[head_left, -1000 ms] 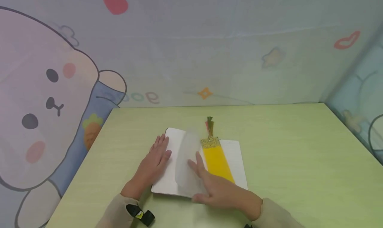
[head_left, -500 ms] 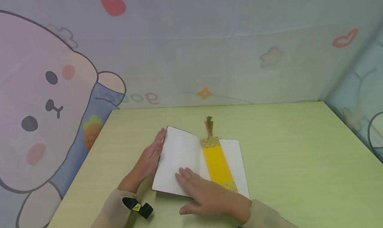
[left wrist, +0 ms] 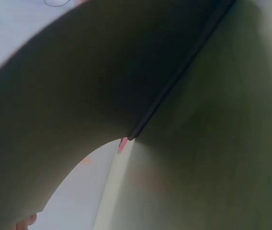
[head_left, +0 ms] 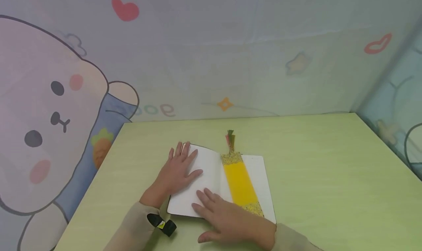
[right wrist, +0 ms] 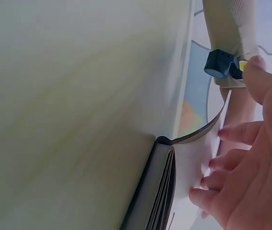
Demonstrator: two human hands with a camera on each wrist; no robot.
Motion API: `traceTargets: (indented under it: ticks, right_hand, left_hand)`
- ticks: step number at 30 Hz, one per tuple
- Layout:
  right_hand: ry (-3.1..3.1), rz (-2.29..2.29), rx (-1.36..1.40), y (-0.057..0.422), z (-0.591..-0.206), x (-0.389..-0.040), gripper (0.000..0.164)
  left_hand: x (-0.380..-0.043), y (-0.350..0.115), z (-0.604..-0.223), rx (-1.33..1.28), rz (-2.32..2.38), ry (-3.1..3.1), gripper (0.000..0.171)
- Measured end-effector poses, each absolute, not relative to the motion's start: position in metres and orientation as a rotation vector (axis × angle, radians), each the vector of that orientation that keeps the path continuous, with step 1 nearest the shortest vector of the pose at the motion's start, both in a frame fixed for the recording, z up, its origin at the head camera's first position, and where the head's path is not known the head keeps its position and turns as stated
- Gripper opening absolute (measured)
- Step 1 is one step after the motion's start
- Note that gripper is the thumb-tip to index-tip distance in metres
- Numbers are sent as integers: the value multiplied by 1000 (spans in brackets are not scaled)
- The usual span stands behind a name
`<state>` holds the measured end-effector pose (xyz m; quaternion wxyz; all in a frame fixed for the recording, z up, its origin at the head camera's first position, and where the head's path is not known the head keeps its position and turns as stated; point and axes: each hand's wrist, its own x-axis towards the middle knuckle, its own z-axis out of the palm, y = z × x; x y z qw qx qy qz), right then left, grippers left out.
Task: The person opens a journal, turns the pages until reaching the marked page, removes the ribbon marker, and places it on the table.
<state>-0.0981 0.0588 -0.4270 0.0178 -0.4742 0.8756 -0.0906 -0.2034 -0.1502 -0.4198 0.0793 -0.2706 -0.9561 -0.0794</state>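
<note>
An open notebook (head_left: 208,167) with blank-looking white pages and a dark cover lies on the table. My left hand (head_left: 174,174) rests on the upper left page with its fingers spread. Lower down, near the spine, the straight fingers of my right hand (head_left: 227,220) touch the same page. A yellow bookmark (head_left: 240,181) with glittery ends and a green and pink tassel (head_left: 232,141) lies slanted along the right page; my right hand overlaps its lower end. The left wrist view catches the cover's dark underside (left wrist: 78,96) lifted off the table, and the right wrist view shows the thick page block (right wrist: 150,191).
The notebook lies on a pale green table (head_left: 323,170). Behind the table hangs a printed cloth (head_left: 211,60) with a cartoon animal, hearts and stars. A black wrist camera (head_left: 163,224) is strapped to the left sleeve.
A page has been turned over to the left. My right hand has moved left and down with it; my left hand shifted to the cover's outer edge, then back onto the page.
</note>
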Motion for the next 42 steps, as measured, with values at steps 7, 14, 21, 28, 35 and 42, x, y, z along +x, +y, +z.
traceTargets:
  ticks: [7, 14, 21, 28, 35, 42]
  right_hand:
    - [2780, -261, -1543, 62, -427, -97, 70]
    - [2779, -294, -1550, 63, -429, -99, 68]
    - [2772, -336, -1542, 64, -430, -100, 65]
    - [2893, -621, -1345, 65, -426, -103, 54]
    - [2698, -1401, -885, 72, -421, -116, 34]
    - [2716, -1529, -557, 83, -419, -125, 35]
  left_hand:
    - [-200, -152, -428, -810, -254, -2888, 67]
    - [-197, -153, -431, -817, -269, -2866, 64]
    - [-196, -156, -436, -815, -276, -2872, 65]
    - [-195, -160, -440, -797, -354, -2875, 68]
    - [-196, -159, -441, -782, -356, -2910, 69]
    - [-196, -156, -440, -771, -350, -2929, 68]
